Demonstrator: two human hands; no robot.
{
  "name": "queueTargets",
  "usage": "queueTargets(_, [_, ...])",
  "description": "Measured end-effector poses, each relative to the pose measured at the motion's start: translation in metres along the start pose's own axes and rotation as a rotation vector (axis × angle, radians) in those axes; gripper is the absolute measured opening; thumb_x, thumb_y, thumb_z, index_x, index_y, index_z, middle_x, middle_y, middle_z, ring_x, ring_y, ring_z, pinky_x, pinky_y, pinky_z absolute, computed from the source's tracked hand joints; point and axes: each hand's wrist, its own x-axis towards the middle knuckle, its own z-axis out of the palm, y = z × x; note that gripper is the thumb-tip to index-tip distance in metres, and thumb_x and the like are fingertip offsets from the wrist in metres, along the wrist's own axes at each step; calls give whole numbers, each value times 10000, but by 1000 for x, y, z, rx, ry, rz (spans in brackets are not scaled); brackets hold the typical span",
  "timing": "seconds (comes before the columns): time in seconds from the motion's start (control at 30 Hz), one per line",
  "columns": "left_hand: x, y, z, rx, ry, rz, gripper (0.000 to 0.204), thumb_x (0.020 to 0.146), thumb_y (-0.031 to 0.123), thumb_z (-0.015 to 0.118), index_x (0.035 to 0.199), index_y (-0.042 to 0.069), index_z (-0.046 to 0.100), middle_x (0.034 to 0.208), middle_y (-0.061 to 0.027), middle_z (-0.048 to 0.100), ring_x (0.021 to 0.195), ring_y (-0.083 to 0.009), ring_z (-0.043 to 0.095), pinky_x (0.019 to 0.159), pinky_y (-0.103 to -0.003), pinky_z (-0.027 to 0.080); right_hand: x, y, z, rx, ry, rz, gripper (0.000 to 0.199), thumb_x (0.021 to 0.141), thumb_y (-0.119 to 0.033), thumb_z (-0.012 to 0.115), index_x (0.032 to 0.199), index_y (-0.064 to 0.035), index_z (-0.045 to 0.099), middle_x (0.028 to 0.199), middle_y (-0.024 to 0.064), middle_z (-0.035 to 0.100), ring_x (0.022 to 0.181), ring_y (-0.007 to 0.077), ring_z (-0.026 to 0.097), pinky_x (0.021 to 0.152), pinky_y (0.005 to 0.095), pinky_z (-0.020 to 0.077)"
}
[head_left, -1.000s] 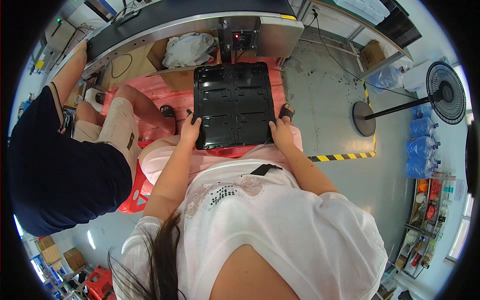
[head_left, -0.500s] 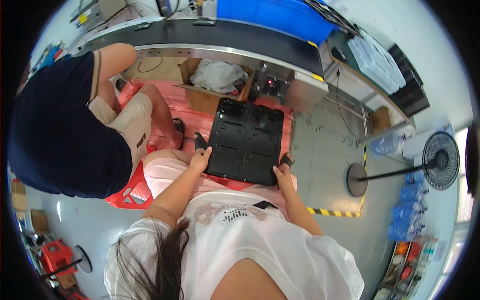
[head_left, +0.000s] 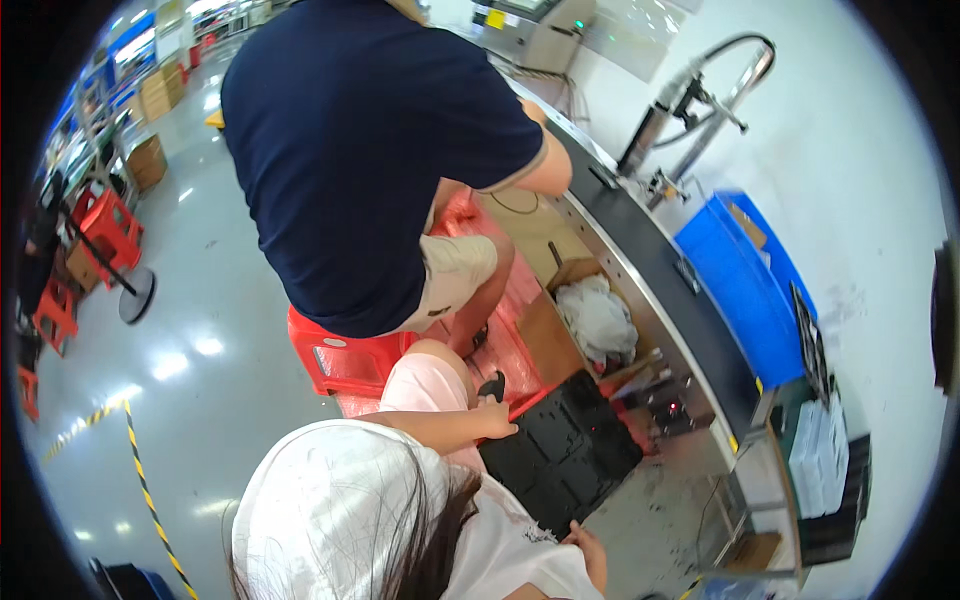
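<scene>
A flat black plastic tray (head_left: 563, 438), rectangular with moulded recesses, lies over my lap, tilted across the view. The fingers of my left hand (head_left: 496, 418) are closed on its left edge. At its near right corner my right hand (head_left: 585, 553) grips the rim, thumb on top. The undersides of the fingers are hidden by the tray. Just beyond the far edge stands an open cardboard box (head_left: 545, 340) with a crumpled white plastic bag (head_left: 597, 318) in it.
A co-worker in a dark top (head_left: 350, 160) sits at my left on a red stool (head_left: 345, 355). Ahead runs a black conveyor belt (head_left: 670, 270) with a metal frame. Behind it stand a blue bin (head_left: 750, 285) and a clamp stand (head_left: 690, 120). Pink wrap (head_left: 520, 310) covers the floor.
My view has swung to the left, so the co-worker now fills the upper middle and the fan on the right is gone. Both hands still hold the tray.
</scene>
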Motion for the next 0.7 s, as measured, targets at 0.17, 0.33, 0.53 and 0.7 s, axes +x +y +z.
queueTargets(0.17, [1,-46,-64,224,655,-22,575,757,426,622,1169,36,527,1234,-198,436,1162,-340,419,959,-527,333,8,-111,-28,-788,88,64,494,740,-426,702,974,1,617,741,75,629,647,191,612,556,333,496])
queueTargets(0.33, [-3,-74,-86,210,561,-156,490,798,418,561,1113,42,567,1196,-178,492,1133,-340,453,917,-533,357,-24,-249,-47,-363,248,-775,360,746,-143,676,1059,9,581,814,45,594,664,117,547,543,261,441])
queueTargets(0.53, [-7,-42,-124,290,418,-37,397,821,387,507,970,43,639,1021,-159,613,979,-315,576,813,-484,444,-13,-378,-31,-463,492,-1200,297,799,-119,659,1064,6,605,992,85,622,910,173,582,813,289,458])
queueTargets(0.7, [26,-71,-108,256,552,-76,379,857,361,494,988,31,629,1071,-182,589,1020,-329,562,872,-488,429,53,-434,-37,-880,830,-1105,420,754,-303,671,1064,-24,619,992,223,590,1011,371,546,877,416,435])
